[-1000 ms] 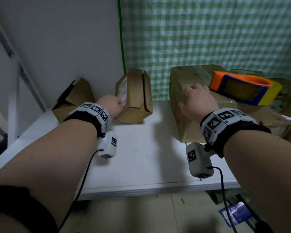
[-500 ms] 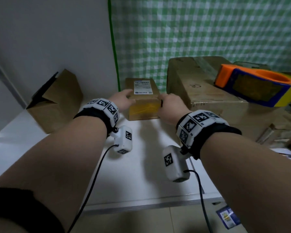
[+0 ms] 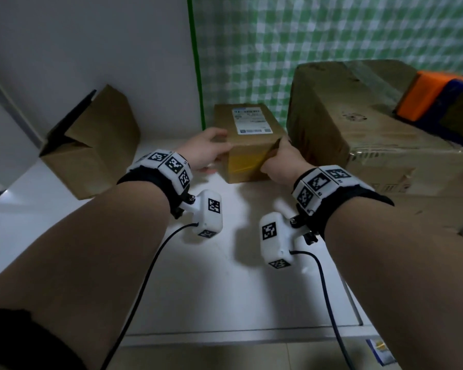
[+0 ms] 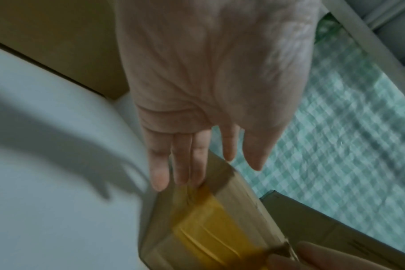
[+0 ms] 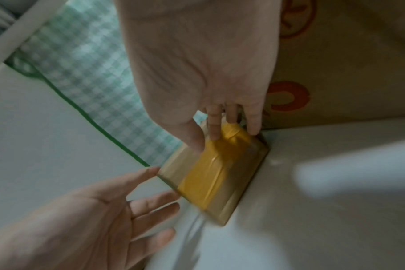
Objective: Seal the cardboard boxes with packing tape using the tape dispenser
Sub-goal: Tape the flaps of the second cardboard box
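Observation:
A small cardboard box (image 3: pixel 249 140) with a white label on top and yellow tape on its near face lies flat on the white table (image 3: pixel 225 289), close to the back curtain. My left hand (image 3: pixel 211 152) is flat against its left side; the fingers (image 4: pixel 160 175) are straight and touch the edge. My right hand (image 3: pixel 275 156) grips the box's near right corner, with the thumb (image 5: pixel 194 140) on one face and fingers on the yellow tape (image 5: pixel 206 179). The orange, blue and yellow tape dispenser (image 3: pixel 444 102) lies on top of a large box (image 3: pixel 358 134) to the right.
An open cardboard box (image 3: pixel 91 145) lies on its side at the left by the wall. A green checked curtain (image 3: pixel 305 44) hangs behind the table. The large box stands right against the small one's right side. Bare white tabletop lies under my forearms.
One second ago my left hand held the small box upright and my right hand lay on the large box. Now the small box lies flat, label up, with both hands on it.

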Action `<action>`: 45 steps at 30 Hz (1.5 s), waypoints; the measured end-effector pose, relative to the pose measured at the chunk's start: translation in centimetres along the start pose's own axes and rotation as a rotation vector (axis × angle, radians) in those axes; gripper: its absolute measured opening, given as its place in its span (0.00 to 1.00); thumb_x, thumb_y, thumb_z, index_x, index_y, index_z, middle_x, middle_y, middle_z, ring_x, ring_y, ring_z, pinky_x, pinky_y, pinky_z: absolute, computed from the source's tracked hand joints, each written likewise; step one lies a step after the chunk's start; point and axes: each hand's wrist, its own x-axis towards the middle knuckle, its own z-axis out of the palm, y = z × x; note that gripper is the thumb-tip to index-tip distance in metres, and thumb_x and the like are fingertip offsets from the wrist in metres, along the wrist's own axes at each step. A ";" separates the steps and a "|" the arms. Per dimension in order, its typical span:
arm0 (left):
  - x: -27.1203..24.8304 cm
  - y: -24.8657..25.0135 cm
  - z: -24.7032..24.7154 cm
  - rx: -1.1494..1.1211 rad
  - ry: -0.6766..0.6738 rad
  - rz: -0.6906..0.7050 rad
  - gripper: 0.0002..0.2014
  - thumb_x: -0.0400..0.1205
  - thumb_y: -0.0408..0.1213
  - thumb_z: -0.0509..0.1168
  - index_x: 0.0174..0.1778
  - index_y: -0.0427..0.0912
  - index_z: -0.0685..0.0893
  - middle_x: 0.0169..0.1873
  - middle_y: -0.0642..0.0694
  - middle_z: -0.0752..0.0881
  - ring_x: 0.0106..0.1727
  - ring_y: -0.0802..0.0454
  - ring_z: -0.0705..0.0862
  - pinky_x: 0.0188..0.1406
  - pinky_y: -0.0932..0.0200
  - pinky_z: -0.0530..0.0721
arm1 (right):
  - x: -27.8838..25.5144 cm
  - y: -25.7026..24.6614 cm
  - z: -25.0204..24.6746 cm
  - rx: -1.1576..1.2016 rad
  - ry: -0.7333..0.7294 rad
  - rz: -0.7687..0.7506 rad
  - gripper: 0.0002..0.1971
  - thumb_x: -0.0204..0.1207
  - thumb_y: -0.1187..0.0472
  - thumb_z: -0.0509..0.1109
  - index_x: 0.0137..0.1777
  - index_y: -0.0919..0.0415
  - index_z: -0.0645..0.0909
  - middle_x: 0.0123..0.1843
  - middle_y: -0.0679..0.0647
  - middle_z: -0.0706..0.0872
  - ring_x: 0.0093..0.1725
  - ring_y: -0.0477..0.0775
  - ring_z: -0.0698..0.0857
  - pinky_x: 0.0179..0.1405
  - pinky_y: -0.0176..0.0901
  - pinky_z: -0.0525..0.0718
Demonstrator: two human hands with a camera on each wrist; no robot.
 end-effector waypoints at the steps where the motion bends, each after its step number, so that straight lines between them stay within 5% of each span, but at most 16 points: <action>1: -0.4 0.0 0.1 -0.003 -0.024 -0.020 0.23 0.84 0.47 0.61 0.76 0.55 0.68 0.64 0.47 0.81 0.59 0.49 0.81 0.43 0.54 0.82 | -0.2 -0.3 0.0 -0.023 0.001 -0.004 0.35 0.78 0.65 0.64 0.83 0.59 0.52 0.73 0.62 0.71 0.71 0.65 0.74 0.68 0.55 0.76; 5: -2.1 0.3 0.2 0.062 -0.075 -0.065 0.27 0.85 0.50 0.58 0.81 0.54 0.61 0.73 0.47 0.72 0.63 0.46 0.77 0.51 0.51 0.83 | -1.1 -0.7 -1.2 -0.171 0.011 0.055 0.32 0.82 0.61 0.60 0.82 0.64 0.51 0.81 0.66 0.56 0.78 0.69 0.63 0.75 0.57 0.65; 11: -2.0 1.3 -0.5 0.031 -0.065 -0.029 0.25 0.86 0.50 0.56 0.80 0.61 0.60 0.76 0.47 0.70 0.63 0.46 0.77 0.59 0.47 0.84 | -0.6 0.0 -1.9 -0.052 0.062 0.041 0.29 0.83 0.62 0.58 0.83 0.61 0.55 0.80 0.63 0.61 0.76 0.66 0.67 0.73 0.56 0.70; 17: 0.2 0.8 0.1 -0.001 -0.095 -0.033 0.24 0.86 0.50 0.56 0.79 0.62 0.62 0.74 0.50 0.72 0.64 0.47 0.78 0.57 0.49 0.84 | 1.5 0.0 -0.9 0.177 0.122 0.071 0.34 0.83 0.64 0.57 0.85 0.60 0.45 0.81 0.61 0.63 0.77 0.64 0.67 0.71 0.50 0.69; 20: 0.7 0.1 0.1 -0.082 -0.085 -0.021 0.25 0.85 0.47 0.59 0.79 0.58 0.63 0.68 0.47 0.78 0.61 0.48 0.80 0.58 0.47 0.83 | 1.7 0.1 -0.4 0.252 0.165 0.057 0.32 0.80 0.64 0.60 0.83 0.62 0.54 0.79 0.61 0.65 0.75 0.64 0.69 0.71 0.51 0.70; 23: 0.2 -0.5 -0.5 -0.157 -0.036 -0.030 0.27 0.82 0.50 0.63 0.78 0.54 0.65 0.60 0.47 0.81 0.56 0.48 0.83 0.55 0.48 0.85 | 1.0 0.0 -0.4 0.294 0.197 -0.051 0.21 0.77 0.66 0.60 0.71 0.63 0.74 0.70 0.62 0.76 0.63 0.63 0.79 0.59 0.49 0.79; 26: -1.3 -1.0 -1.4 -0.201 -0.025 -0.090 0.20 0.80 0.57 0.62 0.64 0.50 0.76 0.56 0.43 0.86 0.48 0.46 0.88 0.54 0.47 0.86 | -0.7 -1.0 -0.7 0.444 0.198 -0.181 0.18 0.77 0.64 0.61 0.65 0.53 0.82 0.65 0.54 0.83 0.62 0.55 0.81 0.64 0.50 0.80; 28: -2.8 -0.9 -2.1 -0.194 -0.062 -0.165 0.22 0.78 0.65 0.58 0.55 0.51 0.80 0.56 0.42 0.86 0.53 0.46 0.87 0.63 0.43 0.81 | -2.1 -2.0 -0.9 0.506 0.172 -0.259 0.16 0.75 0.65 0.61 0.55 0.49 0.87 0.58 0.50 0.86 0.59 0.52 0.82 0.65 0.51 0.81; 30: -4.2 -0.5 -2.8 -0.117 -0.081 -0.215 0.33 0.75 0.71 0.55 0.63 0.48 0.79 0.66 0.42 0.79 0.65 0.42 0.79 0.70 0.40 0.74 | -3.7 -3.1 -1.1 0.531 0.111 -0.356 0.15 0.74 0.67 0.62 0.49 0.52 0.88 0.51 0.51 0.87 0.54 0.51 0.84 0.57 0.45 0.83; 33: -6.2 1.1 -3.7 -0.024 -0.014 -0.209 0.39 0.76 0.70 0.55 0.75 0.45 0.72 0.75 0.45 0.71 0.72 0.41 0.71 0.71 0.37 0.71 | -6.0 -4.5 -1.4 0.537 -0.014 -0.430 0.17 0.75 0.70 0.59 0.55 0.57 0.86 0.49 0.49 0.84 0.51 0.49 0.83 0.47 0.38 0.82; 38: -8.4 2.9 -3.7 0.283 -0.006 -0.186 0.38 0.79 0.67 0.54 0.75 0.40 0.71 0.73 0.40 0.75 0.71 0.41 0.73 0.69 0.42 0.73 | -7.4 -3.9 -3.4 0.379 0.045 -0.410 0.22 0.75 0.70 0.58 0.67 0.56 0.81 0.67 0.54 0.81 0.66 0.56 0.79 0.68 0.52 0.79; 41: -8.8 4.0 -2.8 0.327 0.035 -0.115 0.35 0.83 0.59 0.55 0.81 0.41 0.61 0.78 0.41 0.67 0.76 0.40 0.69 0.70 0.49 0.69 | -7.8 -2.6 -4.9 0.280 0.110 -0.359 0.22 0.75 0.70 0.57 0.66 0.55 0.82 0.69 0.55 0.81 0.64 0.55 0.80 0.64 0.49 0.80; 45: -7.7 5.4 -0.7 0.348 0.049 -0.077 0.47 0.73 0.71 0.61 0.82 0.47 0.56 0.79 0.45 0.66 0.76 0.42 0.69 0.74 0.49 0.68 | -8.6 -1.4 -7.3 0.076 0.261 -0.382 0.21 0.76 0.70 0.59 0.65 0.56 0.83 0.67 0.55 0.82 0.67 0.55 0.79 0.66 0.43 0.77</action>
